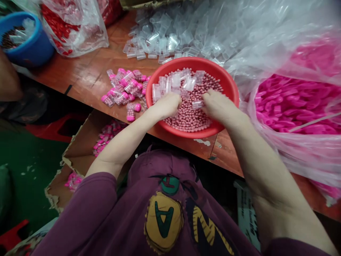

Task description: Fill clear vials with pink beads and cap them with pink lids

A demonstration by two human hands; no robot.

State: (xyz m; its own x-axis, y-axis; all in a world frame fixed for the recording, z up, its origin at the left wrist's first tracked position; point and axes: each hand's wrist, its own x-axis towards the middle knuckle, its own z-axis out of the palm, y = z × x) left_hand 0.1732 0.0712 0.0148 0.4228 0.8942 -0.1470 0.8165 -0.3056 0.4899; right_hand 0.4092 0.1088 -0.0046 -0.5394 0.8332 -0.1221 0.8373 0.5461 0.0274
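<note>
A red basin (231, 85) filled with pink beads (190, 119) stands at the table edge before me. Several clear plastic tubes (176, 80) lie on the beads toward the back and left. My left hand (170, 102) is inside the basin, low over the beads, fingers curled; whatever they grip is hidden. On the right side, my right hand (217, 104) is closed around one end of a clear plastic tube (197, 104), which lies nearly level just above the beads. Left of the basin is a pile of bead-filled tubes with pink caps (124, 85).
Loose clear tubes (165, 41) spread behind the basin. A plastic bag of pink parts (295, 103) stands right. A bag of red pieces (60, 26) and blue bucket (29, 49) are far left. Below the table, a cardboard box (80, 137) holds capped tubes. Another person's arm (7, 78) shows left.
</note>
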